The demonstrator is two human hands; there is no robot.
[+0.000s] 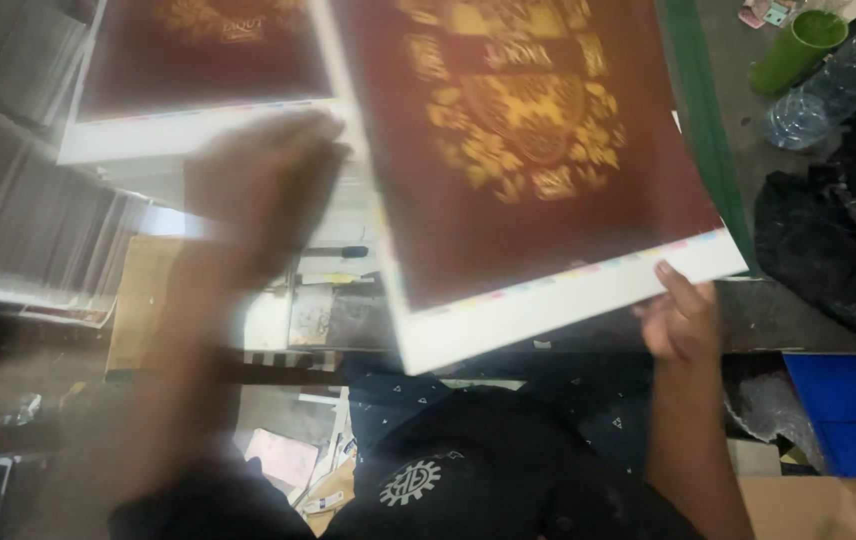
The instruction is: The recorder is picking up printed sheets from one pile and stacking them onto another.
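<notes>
Right hand pinches the maroon printed sheet at its five-o'clock corner; blurred left hand, open and empty, hovers at nine o'clock.

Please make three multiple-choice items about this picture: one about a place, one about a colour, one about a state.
1. Where is the green cup?
A. upper right
B. lower left
C. under the sheet

2. What colour is the ornament on the dark red printed sheet?
A. blue
B. gold
C. white

3. What is the right hand doing?
A. resting flat on the table
B. gripping the sheet's lower right edge
C. holding a cup

Answers: 1 A, it stands at the upper right corner beside a clear plastic bottle. 2 B, the emblem is golden. 3 B, its fingers are on that white border; the left hand is blurred.
</notes>
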